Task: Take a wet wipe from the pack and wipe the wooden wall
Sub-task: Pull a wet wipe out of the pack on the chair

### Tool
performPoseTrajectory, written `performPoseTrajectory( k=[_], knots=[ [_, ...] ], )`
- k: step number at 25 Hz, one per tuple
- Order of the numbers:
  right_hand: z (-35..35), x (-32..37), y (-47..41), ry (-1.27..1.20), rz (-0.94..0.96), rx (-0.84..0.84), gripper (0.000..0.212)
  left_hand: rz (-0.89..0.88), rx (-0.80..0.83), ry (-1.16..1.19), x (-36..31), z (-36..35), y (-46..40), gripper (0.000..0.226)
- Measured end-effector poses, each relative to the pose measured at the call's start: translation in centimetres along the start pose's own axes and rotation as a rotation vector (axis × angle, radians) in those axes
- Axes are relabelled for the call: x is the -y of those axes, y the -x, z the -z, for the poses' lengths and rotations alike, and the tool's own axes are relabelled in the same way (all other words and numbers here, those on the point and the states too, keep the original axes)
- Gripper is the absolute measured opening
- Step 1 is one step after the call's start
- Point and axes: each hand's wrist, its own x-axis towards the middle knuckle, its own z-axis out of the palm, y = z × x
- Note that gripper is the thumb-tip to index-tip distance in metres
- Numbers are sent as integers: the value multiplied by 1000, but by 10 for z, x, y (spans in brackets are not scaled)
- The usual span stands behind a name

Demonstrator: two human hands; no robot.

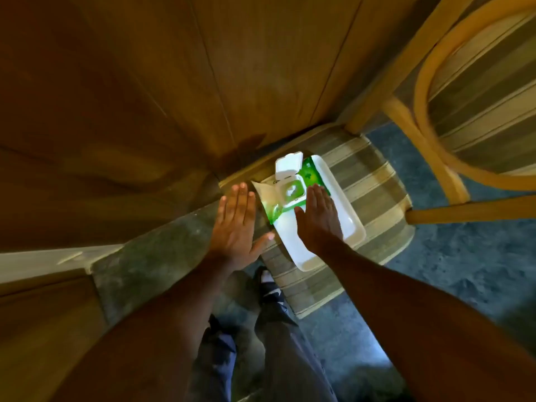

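A green wet wipe pack lies in a white tray on a striped chair seat. Its white flip lid stands open, showing the dispensing hole. My right hand hovers flat over the tray, just right of the pack's opening, fingers together and holding nothing. My left hand is spread flat to the left of the pack, empty, thumb pointing toward the tray. The wooden wall rises directly behind the chair and fills the upper left of the view.
A second wooden chair with a curved back stands at the right, close to the first. Below are blue-grey carpet, my legs and a shoe. A pale ledge juts out at the lower left.
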Motion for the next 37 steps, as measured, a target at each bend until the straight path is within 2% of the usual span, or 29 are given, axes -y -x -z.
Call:
performPoseTrajectory(
  k=[2,4,7,10,15,20,22,25,28,30,32,34,37],
  knots=[
    [-12,7,-15,-83,-83,59,49,32,-17,22,5,-4,-5,100],
    [-22,17,-32,-133,-145,-8,34,53,-20,-7,13,-5,-7,99],
    [-32,27,-56,-190,-333,-22,33,75,-19,-24,29,-8,-6,99],
    [-36,30,-73,-355,-557,9,29,90,-33,-25,43,-5,-4,98],
    [-27,29,-69,-381,-542,-14,32,95,0,-20,54,17,4,97],
    [-2,34,-48,-589,-645,-44,32,108,-77,10,57,60,16,97],
    [-5,32,-54,-523,-589,4,26,99,-87,-9,65,66,17,97],
    [-23,23,-65,-365,-447,120,29,86,-47,-38,76,57,12,98],
    [-23,20,-65,-348,-453,74,23,85,-34,-32,73,45,7,97],
    [0,25,-58,-574,-551,-79,20,99,-3,2,66,48,10,99],
    [44,40,-49,-972,-582,-191,17,107,-28,53,59,69,13,100],
    [100,69,-38,-1288,-554,-158,16,116,-106,153,50,111,13,99],
    [179,132,-20,-1449,-343,-53,21,188,-326,333,42,197,27,84]
  ],
)
